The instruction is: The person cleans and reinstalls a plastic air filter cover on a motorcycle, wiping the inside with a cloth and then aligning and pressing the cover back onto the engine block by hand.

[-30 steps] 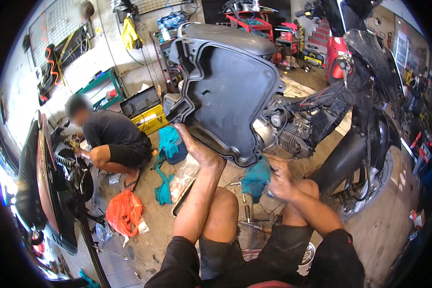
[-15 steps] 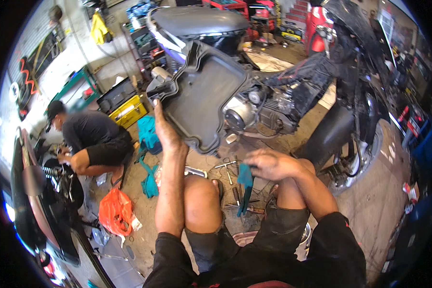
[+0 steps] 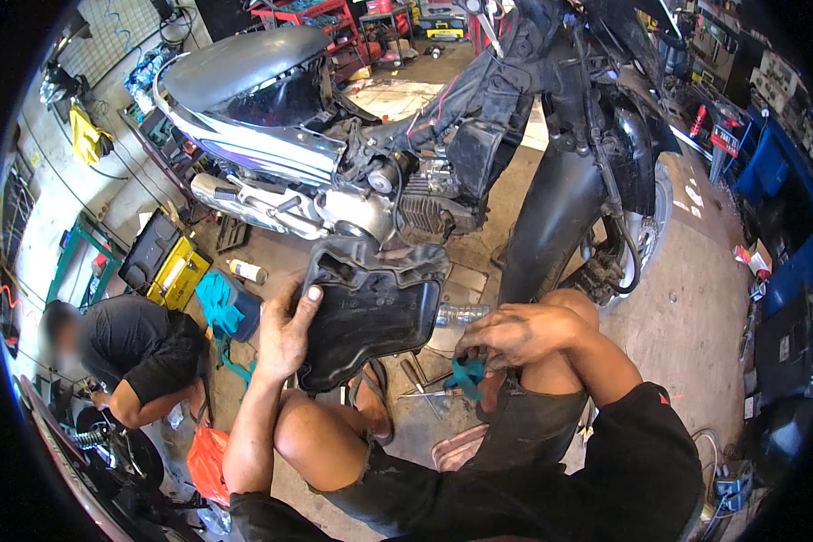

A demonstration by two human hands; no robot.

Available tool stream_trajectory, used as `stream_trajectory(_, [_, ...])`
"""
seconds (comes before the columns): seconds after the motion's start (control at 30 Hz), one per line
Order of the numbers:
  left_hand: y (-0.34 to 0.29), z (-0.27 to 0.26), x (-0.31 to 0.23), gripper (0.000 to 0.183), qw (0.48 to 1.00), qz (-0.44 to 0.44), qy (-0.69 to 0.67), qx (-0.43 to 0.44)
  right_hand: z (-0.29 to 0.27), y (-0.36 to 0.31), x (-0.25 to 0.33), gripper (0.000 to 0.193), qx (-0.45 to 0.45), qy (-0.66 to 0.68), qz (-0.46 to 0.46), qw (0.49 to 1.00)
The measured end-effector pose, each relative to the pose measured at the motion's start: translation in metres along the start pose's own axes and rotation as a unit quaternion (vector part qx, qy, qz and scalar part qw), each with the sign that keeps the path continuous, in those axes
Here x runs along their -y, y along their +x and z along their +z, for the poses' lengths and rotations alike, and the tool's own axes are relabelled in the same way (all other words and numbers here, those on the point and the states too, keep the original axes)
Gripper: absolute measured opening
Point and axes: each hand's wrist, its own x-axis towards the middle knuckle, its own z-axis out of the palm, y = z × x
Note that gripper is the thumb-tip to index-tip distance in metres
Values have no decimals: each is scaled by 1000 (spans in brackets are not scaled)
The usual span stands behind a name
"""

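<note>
My left hand (image 3: 285, 330) grips the left edge of a black plastic cover (image 3: 370, 312), its thumb on the near face and its other fingers behind. The cover is a shallow, tray-like shell with a wavy rim, held tilted above my knees. Between the bent fingers of my right hand (image 3: 515, 339) is a teal cloth (image 3: 466, 375), which hangs below them, apart from the cover. Beyond stands a partly stripped motorcycle (image 3: 361, 172), with bare engine parts (image 3: 425, 203) facing me.
Screwdrivers and other hand tools (image 3: 415, 375) lie on the floor between my feet. A person (image 3: 144, 348) crouches at the left beside another motorcycle (image 3: 108, 443). Nearby are a yellow toolbox (image 3: 179, 271), a white bottle (image 3: 247, 271) and an orange bag (image 3: 210, 462).
The cover has come down and been turned, so its face looks different. My right hand has drawn the teal cloth up closer into its fingers. The whole view has shifted toward the right.
</note>
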Motion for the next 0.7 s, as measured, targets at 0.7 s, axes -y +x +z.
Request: stream_trajectory(0.7, [30, 59, 22, 74, 965, -37, -198, 166, -29, -25, 28, 116, -238, 327, -30, 914])
